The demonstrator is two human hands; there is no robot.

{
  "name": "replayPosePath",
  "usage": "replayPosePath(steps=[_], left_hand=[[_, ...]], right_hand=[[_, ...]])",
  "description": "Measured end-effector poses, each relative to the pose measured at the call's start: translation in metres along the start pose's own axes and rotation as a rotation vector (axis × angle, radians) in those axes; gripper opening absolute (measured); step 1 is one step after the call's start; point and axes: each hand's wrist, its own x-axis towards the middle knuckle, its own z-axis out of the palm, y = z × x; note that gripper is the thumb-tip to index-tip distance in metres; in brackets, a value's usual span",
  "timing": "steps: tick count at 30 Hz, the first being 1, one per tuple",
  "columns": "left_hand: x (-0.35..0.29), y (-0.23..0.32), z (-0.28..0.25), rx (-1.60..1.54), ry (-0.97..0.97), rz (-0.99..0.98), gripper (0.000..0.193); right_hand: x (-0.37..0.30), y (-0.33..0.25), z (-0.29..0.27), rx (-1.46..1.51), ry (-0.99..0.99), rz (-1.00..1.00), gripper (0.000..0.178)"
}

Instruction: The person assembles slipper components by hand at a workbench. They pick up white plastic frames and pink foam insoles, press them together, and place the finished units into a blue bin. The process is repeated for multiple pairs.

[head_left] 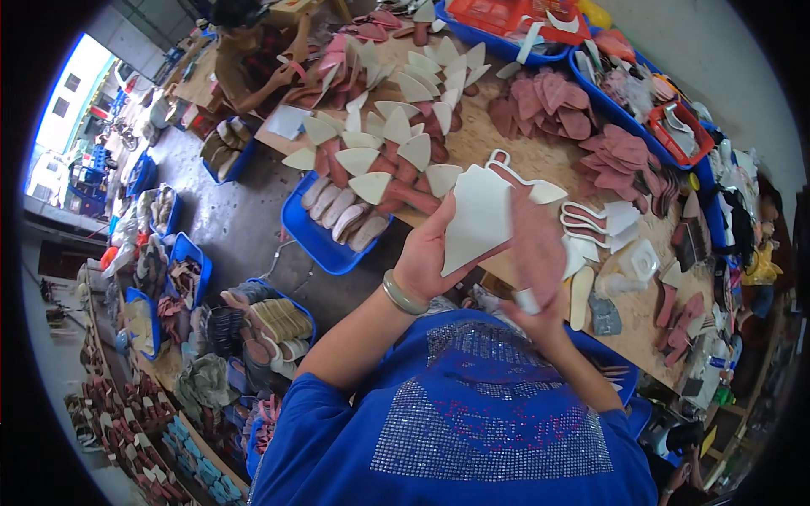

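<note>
My left hand [426, 253] is closed on a white flat sheet piece [477, 219] with pointed corners, held over the table's near edge. A bangle sits on that wrist. My right hand [544, 322] grips the lower end of a pink sole-shaped piece [538, 244], which stands upright beside the white one and is smeared by motion. Something white [526, 301] shows at the right fingers; I cannot tell what it is. Just beyond both hands lie a white-edged strap piece [548, 191] and more looped strap pieces [584, 219].
On the wooden table [472, 126] are pink soles with white tips [392, 160], pink piles [548, 101], a pale insole [580, 297] and a clear plastic container [637, 261]. Blue bins [316, 244] stand on the floor at left. Another person [253, 63] works at the far left.
</note>
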Motion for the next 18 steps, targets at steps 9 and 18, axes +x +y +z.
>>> replayPosePath(steps=[9, 18], left_hand=[[0.001, -0.035, 0.016, 0.198, -0.059, 0.024, 0.046], [-0.001, -0.041, 0.016, 0.256, -0.092, -0.013, 0.047]], right_hand=[[-0.024, 0.013, 0.011, -0.079, -0.045, 0.011, 0.054], [-0.033, 0.014, 0.009, -0.077, -0.041, 0.014, 0.056]])
